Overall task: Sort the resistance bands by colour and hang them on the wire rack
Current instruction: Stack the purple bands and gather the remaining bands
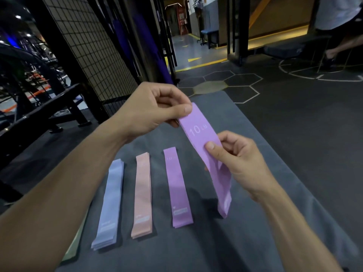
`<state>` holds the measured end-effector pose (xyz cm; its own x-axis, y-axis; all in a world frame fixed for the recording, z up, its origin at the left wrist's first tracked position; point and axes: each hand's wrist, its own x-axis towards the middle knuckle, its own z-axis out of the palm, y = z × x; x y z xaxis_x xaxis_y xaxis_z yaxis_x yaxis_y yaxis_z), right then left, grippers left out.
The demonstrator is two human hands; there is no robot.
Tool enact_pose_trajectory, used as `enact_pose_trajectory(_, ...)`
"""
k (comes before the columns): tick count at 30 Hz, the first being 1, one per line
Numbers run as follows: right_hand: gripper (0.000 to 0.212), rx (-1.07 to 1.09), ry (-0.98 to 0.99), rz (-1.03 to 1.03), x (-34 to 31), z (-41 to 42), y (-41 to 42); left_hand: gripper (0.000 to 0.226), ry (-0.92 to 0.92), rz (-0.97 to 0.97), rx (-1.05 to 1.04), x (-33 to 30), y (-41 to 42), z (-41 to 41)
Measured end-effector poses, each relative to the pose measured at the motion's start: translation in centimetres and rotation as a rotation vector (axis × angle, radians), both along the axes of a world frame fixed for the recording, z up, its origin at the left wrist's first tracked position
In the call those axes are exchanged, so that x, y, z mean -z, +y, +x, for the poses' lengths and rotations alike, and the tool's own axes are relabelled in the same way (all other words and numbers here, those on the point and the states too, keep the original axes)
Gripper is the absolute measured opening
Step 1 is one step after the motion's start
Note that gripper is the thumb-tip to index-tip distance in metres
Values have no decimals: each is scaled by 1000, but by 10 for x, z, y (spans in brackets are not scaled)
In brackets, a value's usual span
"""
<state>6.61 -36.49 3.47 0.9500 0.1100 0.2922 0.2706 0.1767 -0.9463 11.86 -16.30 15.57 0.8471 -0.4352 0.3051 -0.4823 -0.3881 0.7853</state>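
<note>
From the head view, the left hand is pinching the upper end of a purple band between thumb and curled fingers, and the right hand is pinching the band's right edge lower down. The band, marked "10 LB", is hanging in the air above the grey mat, its long axis slanting from upper left to lower right, its lower end dangling just over the mat. Three piles are lying on the mat side by side, lengthwise away from the person: a blue pile, a pink pile, and a second purple band. The wire rack is standing behind the left hand, with a weight bench to its left.
</note>
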Motion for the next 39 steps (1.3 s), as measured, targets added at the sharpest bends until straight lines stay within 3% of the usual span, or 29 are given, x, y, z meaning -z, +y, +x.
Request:
enact_pose_trajectory(6,16,-87,244,-178,13,4,1,22,-90,124,-162,4,10,25)
enact_pose_trajectory(10,13,-143,374,-334,31,4,7,15,-179,197,-344,14,29,56)
enact_pose_trajectory(14,19,-130,445,-468,46,0,24,10,-144,210,-471,44,49,85)
enact_pose_trajectory(19,23,-78,563,-496,54,-5,49,9,-66,256,-500,93,66,109)
enact_pose_trajectory(24,36,-5,515,-702,66,-6,68,9,-40,356,-500,131,75,124)
enact_pose_trajectory(27,30,-2,470,-820,68,-7,75,10,-33,424,-496,149,80,135)
enact_pose_trajectory(39,12,-110,531,-834,71,4,90,10,81,616,-586,196,67,159)
